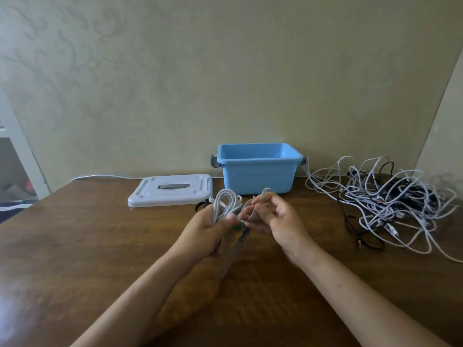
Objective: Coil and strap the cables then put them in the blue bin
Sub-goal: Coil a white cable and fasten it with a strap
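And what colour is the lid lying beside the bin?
White, seen in the head view: the lid lies left of the blue bin.

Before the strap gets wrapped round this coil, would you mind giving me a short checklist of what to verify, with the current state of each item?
1. Coil held firmly: ok. The left hand grips the white coiled cable with its loops gathered.
2. Strap in hand: ok. The right hand pinches the grey strap.
3. Strap already closed round the coil: not ok; its end sticks up free.
4. Loose cable ends tucked in: cannot tell; the hands hide them.
5. Blue bin open: ok. Its white lid lies beside it on the table.
6. Other cables done: not ok. A tangled cable pile remains to the right.
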